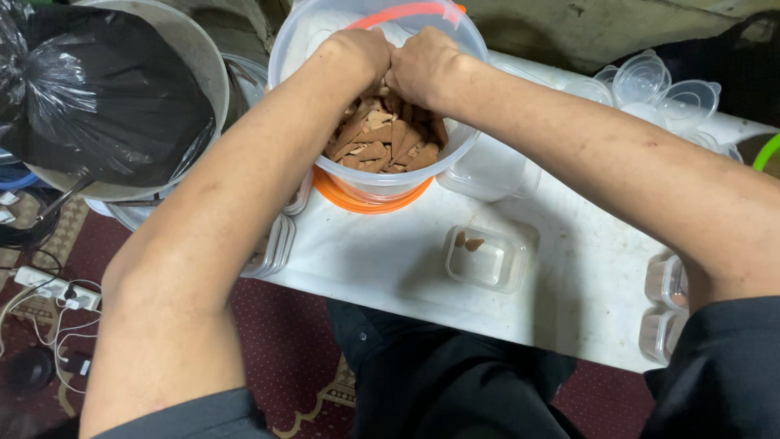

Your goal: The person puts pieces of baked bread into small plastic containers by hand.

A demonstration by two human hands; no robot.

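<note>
Both my hands reach down into a clear plastic bucket (296, 41) with an orange handle and orange base, standing on a white table (382, 260). The bucket holds several brown triangular chips (382, 142). My left hand (357, 50) and my right hand (422, 65) are side by side, knuckles up, fingers buried among the chips, so what they grip is hidden. In front of the bucket sits a small clear square container (487, 258) with two brown pieces in one corner.
A bin lined with a black plastic bag (97, 97) stands at the left. Stacked clear lids (276, 244) lie beside the bucket, empty clear containers (658, 89) at the back right, more (666, 309) at the right edge. A power strip with cables (49, 284) lies on the red carpet.
</note>
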